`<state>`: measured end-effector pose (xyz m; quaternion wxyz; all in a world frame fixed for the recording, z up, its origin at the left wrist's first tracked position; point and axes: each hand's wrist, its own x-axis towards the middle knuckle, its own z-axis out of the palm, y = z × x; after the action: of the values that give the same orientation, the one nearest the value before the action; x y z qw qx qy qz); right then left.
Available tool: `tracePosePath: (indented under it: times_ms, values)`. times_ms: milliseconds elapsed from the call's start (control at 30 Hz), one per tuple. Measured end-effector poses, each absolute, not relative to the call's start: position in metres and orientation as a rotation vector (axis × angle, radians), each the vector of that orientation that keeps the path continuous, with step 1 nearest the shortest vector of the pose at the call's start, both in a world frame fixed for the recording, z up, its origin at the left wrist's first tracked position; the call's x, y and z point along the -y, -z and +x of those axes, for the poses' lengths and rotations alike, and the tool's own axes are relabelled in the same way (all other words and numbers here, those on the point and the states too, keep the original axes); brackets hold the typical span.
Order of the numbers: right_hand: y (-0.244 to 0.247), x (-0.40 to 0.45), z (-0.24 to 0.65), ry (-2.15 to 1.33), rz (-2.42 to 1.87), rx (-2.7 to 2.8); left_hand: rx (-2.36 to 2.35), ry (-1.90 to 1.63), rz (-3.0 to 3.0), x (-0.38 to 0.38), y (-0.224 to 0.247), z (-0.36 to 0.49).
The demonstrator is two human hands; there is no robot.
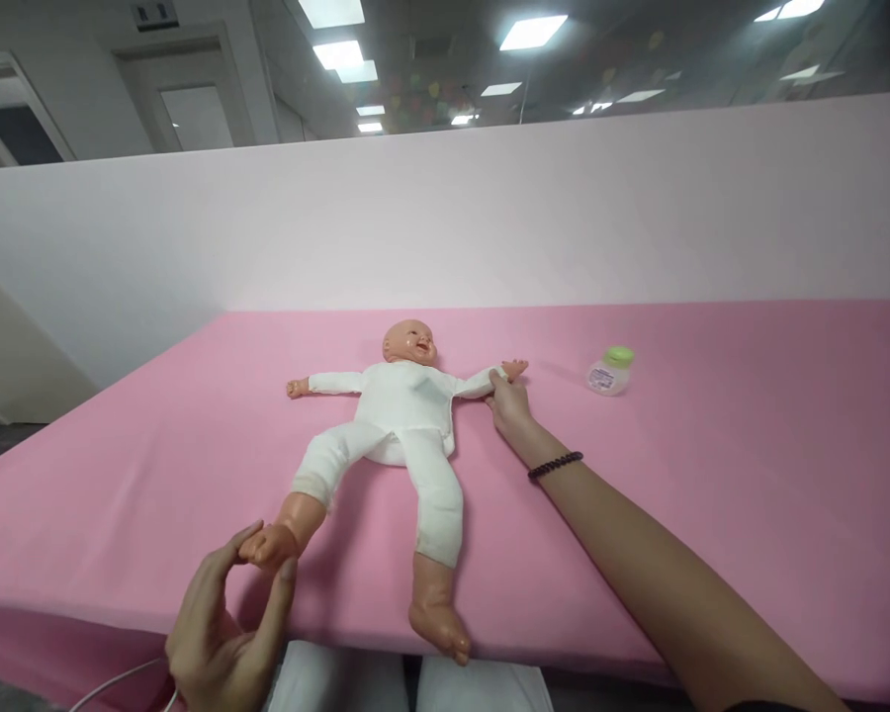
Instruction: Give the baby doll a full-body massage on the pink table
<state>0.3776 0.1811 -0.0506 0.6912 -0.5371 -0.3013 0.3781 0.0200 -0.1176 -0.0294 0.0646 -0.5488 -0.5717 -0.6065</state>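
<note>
A baby doll in a white cloth suit lies on its back on the pink-covered table, arms and legs spread. My left hand pinches the doll's right foot between thumb and fingers at the near edge. My right hand grips the end of the doll's left sleeve, just below the small plastic hand. A small plastic bottle with a green cap stands to the right of that hand, not touching it. A dark beaded bracelet circles my right wrist.
A white partition runs along the far side of the table. A thin white cable curves past my left hand at the lower left. Below the table's near edge lie two white cloth shapes.
</note>
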Motion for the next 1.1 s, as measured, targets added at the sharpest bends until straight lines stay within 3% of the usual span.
tracePosePath:
  times_ms: [267,533,700,867,1100]
  values:
    - [0.047,-0.178,0.375,-0.867,-1.185,0.643,1.660,1.437,-1.693,0.126,0.055,0.020]
    - [0.004,-0.142,0.345,-0.532,-0.972,1.132,1.802,1.707,-1.697,0.082,-0.021,0.031]
    - [-0.007,-0.114,0.321,-0.355,-0.858,1.699,1.670,1.508,-2.071,0.037,-0.064,0.048]
    - [-0.001,-0.113,0.318,-0.059,-0.824,2.095,1.590,1.319,-2.247,0.007,-0.071,0.054]
    - [-0.006,-0.109,0.321,-0.310,-0.849,1.869,1.578,1.492,-2.077,0.029,-0.073,0.043]
